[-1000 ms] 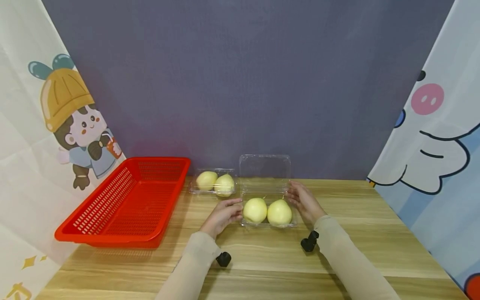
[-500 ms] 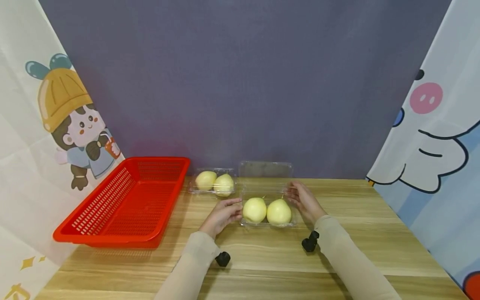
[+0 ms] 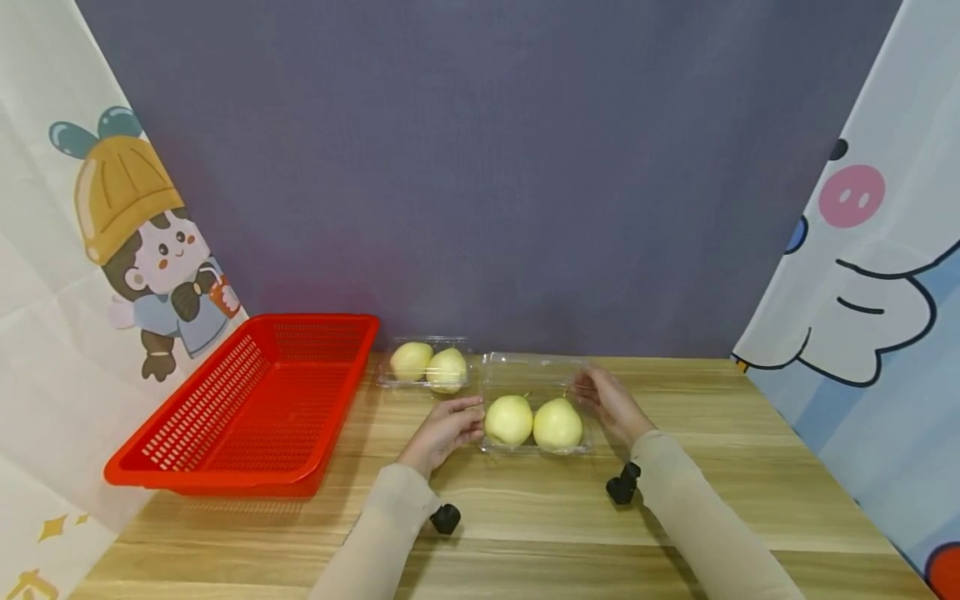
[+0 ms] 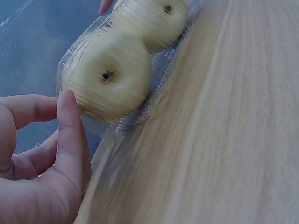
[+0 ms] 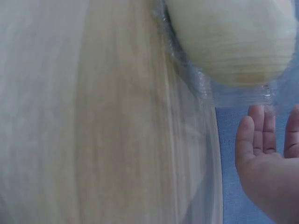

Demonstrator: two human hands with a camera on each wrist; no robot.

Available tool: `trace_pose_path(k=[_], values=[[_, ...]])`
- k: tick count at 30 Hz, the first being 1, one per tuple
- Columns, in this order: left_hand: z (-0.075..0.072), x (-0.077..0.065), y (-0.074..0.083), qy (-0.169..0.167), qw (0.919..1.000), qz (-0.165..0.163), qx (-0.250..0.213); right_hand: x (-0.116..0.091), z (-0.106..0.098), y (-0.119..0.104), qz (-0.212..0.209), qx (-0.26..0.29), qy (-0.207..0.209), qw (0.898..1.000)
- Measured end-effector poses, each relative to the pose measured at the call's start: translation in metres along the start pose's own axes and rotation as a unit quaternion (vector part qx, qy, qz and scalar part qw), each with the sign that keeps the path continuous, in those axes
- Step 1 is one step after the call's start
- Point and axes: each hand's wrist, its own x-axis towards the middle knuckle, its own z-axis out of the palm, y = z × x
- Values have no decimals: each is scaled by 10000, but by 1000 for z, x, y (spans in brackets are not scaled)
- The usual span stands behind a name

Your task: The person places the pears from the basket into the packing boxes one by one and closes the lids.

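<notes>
A clear plastic clamshell box [image 3: 498, 452] stands on the table in the head view, holding two pale yellow pears, a left one [image 3: 508, 421] and a right one [image 3: 558, 425]. Its clear lid [image 3: 536, 360] is partly raised at the back. My left hand [image 3: 447, 427] is at the box's left side; in the left wrist view, its thumb and forefinger [image 4: 32, 109] are right at the plastic wall. At the right rear corner is my right hand [image 3: 606, 400], overlapped by the lid's edge. Its fingers [image 5: 268, 133] extend straight toward the box in the right wrist view.
Behind and left of the box is another clear box [image 3: 384, 382] with two pears [image 3: 412, 362]. A red plastic basket [image 3: 315, 454] sits on the left of the wooden table [image 3: 525, 533]. A grey-blue cloth [image 3: 487, 167] rises at the table's rear edge.
The lid's upper edge has come down steadily from nearly upright to a low slant. Both hands have stayed almost in place, the right one shifting slightly. The pears have not moved.
</notes>
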Motion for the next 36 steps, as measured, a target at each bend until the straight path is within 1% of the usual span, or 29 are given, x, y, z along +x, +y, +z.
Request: trace_pose_path(k=[4,8,12,19,29,32,36], values=[[0,-1,-1,-18,10000,24,12,-1,0,-1,206,-59,-48,9998],[0,-1,0,-28,10000,31,18,-2,0,0,299,69,-6,9995],[0,-1,0,-44,10000,21,18,-1,-2,2,299,139,-34,9995],[-1,-2,1,-71,10000,-2,25,-4,-4,5,151,-187,-373,9990],[-1,-2,0,-88,10000,-4,16,-4,-5,8,191,-440,-294,9984],[-1,-2,0,-96,9999,30,55,-4,-5,8,218,-405,-263,9986],[-1,-2,0,-100,9999,33,52,-4,-3,8,259,-183,-205,9993]])
